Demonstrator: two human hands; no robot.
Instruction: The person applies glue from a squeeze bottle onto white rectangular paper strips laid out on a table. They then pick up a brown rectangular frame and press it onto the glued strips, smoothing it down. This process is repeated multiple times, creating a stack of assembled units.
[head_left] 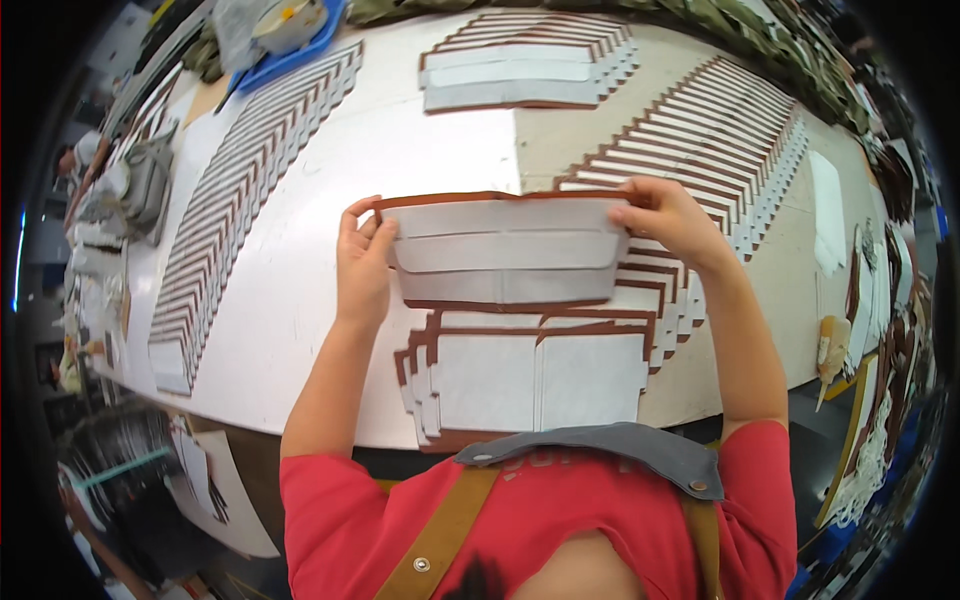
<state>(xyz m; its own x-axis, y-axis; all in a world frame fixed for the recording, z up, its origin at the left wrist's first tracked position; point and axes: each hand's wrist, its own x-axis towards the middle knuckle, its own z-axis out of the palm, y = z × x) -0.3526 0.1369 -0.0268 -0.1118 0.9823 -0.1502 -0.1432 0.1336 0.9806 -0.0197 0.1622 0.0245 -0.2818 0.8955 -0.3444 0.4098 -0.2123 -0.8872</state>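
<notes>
A flat white panel with brown edges and slot-like bands across it is stretched between my two hands, raised over the table. My left hand pinches its upper left corner, thumb in front. At the upper right corner, my right hand grips it between thumb and fingers. Just below, a small overlapping pile of similar brown-edged panels lies at the table's near edge. A long fanned row of such panels runs to the far right, its near end partly hidden behind the held piece and my right hand.
Another fanned row lies at the left, and a shorter one at the back. A blue tray with a bowl stands far left. Olive fabric lines the back edge. A glue bottle is at the right edge.
</notes>
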